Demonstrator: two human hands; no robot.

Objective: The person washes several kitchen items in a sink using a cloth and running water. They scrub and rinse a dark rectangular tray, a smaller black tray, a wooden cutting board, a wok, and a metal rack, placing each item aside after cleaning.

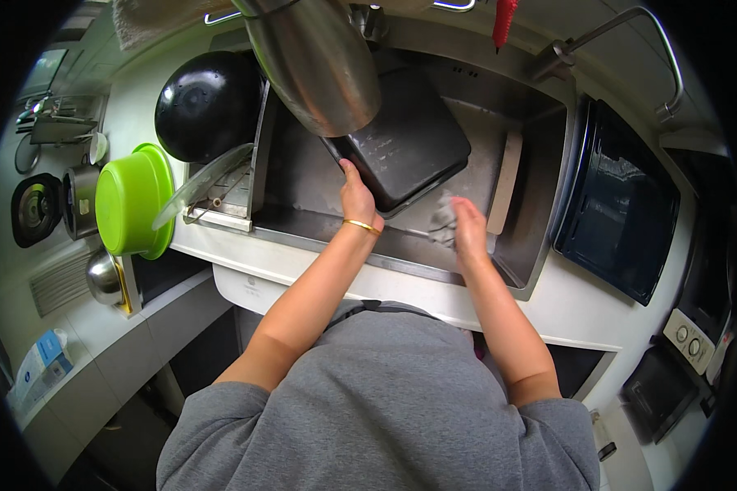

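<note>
A dark rectangular baking pan is held tilted in the stainless steel sink, its wet underside facing up. My left hand, with a gold bangle at the wrist, grips the pan's near left edge. To the right of the pan, my right hand holds a crumpled grey cloth above the sink floor. Part of the pan's upper left is hidden behind a large brushed-metal cylinder. A long beige bar lies along the sink's right side.
Left of the sink are a black wok, a green plastic basin and a glass lid leaning on a rack. A dark blue enamel tray rests on the right counter. A curved metal faucet rises at the sink's back right corner.
</note>
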